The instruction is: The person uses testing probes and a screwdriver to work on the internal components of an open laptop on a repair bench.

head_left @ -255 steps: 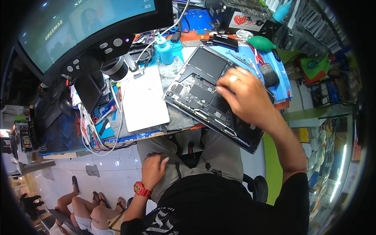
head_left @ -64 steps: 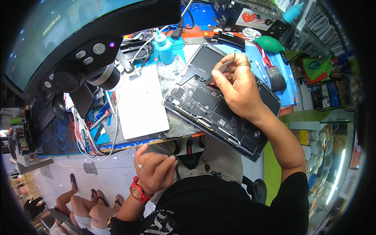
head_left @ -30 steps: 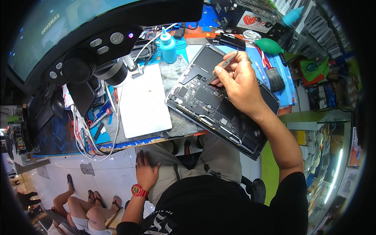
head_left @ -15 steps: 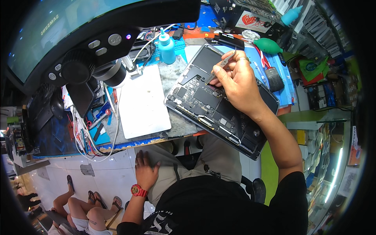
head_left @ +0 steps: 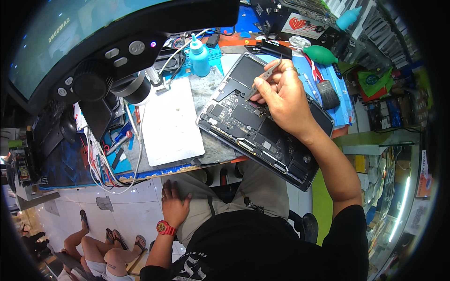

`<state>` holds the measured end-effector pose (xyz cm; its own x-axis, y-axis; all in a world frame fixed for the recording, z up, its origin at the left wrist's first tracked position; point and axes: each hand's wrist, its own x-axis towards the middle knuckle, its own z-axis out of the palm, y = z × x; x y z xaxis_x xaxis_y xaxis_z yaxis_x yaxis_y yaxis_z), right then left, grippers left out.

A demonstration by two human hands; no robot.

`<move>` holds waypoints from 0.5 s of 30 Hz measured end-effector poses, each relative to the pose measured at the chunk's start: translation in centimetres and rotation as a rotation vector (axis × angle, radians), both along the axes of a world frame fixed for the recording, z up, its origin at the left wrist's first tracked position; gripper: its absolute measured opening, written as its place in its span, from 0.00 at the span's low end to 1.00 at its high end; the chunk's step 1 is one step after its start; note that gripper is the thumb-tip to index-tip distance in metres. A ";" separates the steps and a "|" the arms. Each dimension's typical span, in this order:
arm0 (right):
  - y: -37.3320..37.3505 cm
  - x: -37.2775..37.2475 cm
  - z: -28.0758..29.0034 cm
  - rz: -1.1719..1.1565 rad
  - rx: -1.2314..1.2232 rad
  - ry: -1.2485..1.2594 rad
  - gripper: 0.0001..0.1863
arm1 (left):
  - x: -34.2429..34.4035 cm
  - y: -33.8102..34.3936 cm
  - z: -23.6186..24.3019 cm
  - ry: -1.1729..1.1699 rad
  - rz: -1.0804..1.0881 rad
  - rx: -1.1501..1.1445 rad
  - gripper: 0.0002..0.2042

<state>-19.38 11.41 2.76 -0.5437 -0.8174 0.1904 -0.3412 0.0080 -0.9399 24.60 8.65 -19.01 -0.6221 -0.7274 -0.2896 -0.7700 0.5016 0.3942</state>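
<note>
An opened laptop point(head_left: 246, 116) lies at a slant on the bench, its circuit board and dark battery cells bare. Over its upper part, my right hand point(head_left: 287, 96) is closed around grey metal tweezers point(head_left: 270, 73), one thin tip pointing up and away from me. The other end of the tweezers comes down close to the board; whether it touches, I cannot tell. My left hand point(head_left: 174, 203) rests on my left thigh with its fingers spread, holding nothing. A red watch point(head_left: 166, 228) is on that wrist.
Left of the laptop lies a white plate point(head_left: 172, 124). Behind stand a light-blue squeeze bottle point(head_left: 200, 58), a green air blower point(head_left: 321, 55) and a black brush point(head_left: 328, 93). A large screen point(head_left: 65, 37) overhangs the left. Cables point(head_left: 96, 164) hang over the bench edge. Another person's legs point(head_left: 103, 250) show lower left.
The tweezers in my right hand have tilted very slightly. My left hand, the laptop and everything else stay where they were.
</note>
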 end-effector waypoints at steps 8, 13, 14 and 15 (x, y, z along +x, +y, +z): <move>0.4 -0.1 0.1 -0.033 -0.032 -0.069 0.16 | 0.0 0.0 0.2 0.006 -0.001 -0.009 0.41; 0.7 -0.4 -0.2 -0.013 -0.043 -0.039 0.16 | 0.0 0.0 0.1 0.021 -0.013 -0.024 0.41; 0.6 -0.4 -0.3 -0.010 -0.050 -0.034 0.16 | 0.0 0.0 0.1 0.018 -0.013 -0.023 0.41; 0.7 -0.4 -0.3 -0.007 -0.057 -0.029 0.16 | 0.0 -0.1 0.2 0.016 -0.013 -0.022 0.41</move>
<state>-19.76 12.06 2.48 -0.5555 -0.8018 0.2204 -0.3136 -0.0435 -0.9486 24.55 8.59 -18.86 -0.6357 -0.7254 -0.2639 -0.7573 0.5200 0.3950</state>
